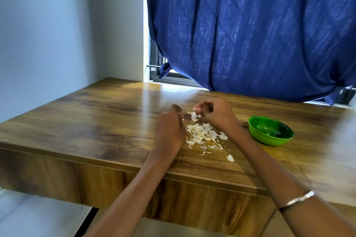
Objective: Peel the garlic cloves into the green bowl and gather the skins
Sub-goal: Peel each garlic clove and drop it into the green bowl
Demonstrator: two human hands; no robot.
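A wooden table (96, 113) fills the near scene, with a pale wall at far left. The left hand (170, 129) rests its wrist on the table, fingers curled inward; whether they pinch anything cannot be told. Just right of it, a garlic clove (194, 116) hangs from the right hand (215, 113), whose curled fingertips pinch its top; the clove's long axis runs roughly up and down, its lower end pointing at the table. Below and between the hands lies a heap of white skins (204, 134), a few stray pieces nearer the table edge. Farther right sits the green bowl (270, 131), upright, well apart from the skins. A blue curtain (250, 25) hangs behind.
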